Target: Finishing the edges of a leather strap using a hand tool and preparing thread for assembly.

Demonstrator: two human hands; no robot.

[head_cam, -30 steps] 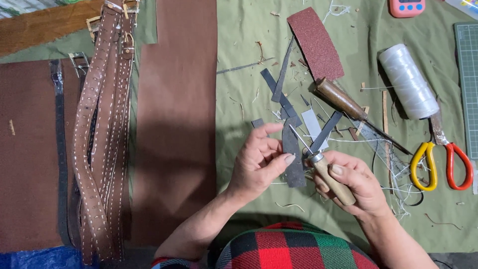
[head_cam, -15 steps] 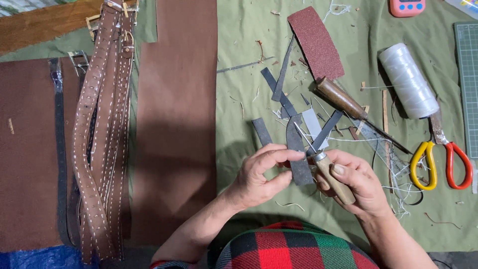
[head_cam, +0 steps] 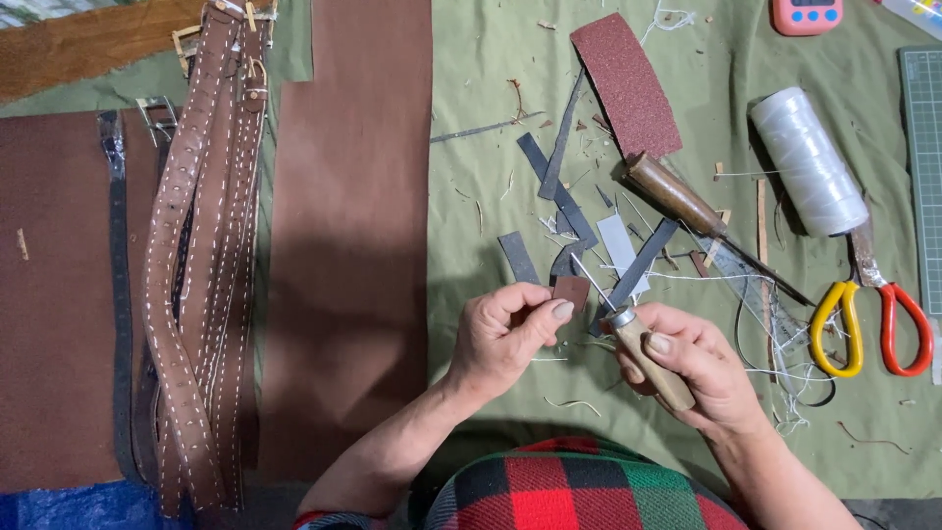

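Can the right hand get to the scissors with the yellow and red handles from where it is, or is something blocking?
Probably yes, but not freely: the right hand is gripping a wooden-handled awl, so it is occupied. The scissors lie on the cloth just to its right, with only loose thread between.

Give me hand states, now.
Left hand: closed, pinching a small brown leather piece.
Right hand: closed around a wooden-handled awl.

Our left hand (head_cam: pixel 505 339) turned the little leather piece (head_cam: pixel 571 291) over, so now we see its brown side, not the dark one. Our awl (head_cam: pixel 643 353) tip has swung up beside it.
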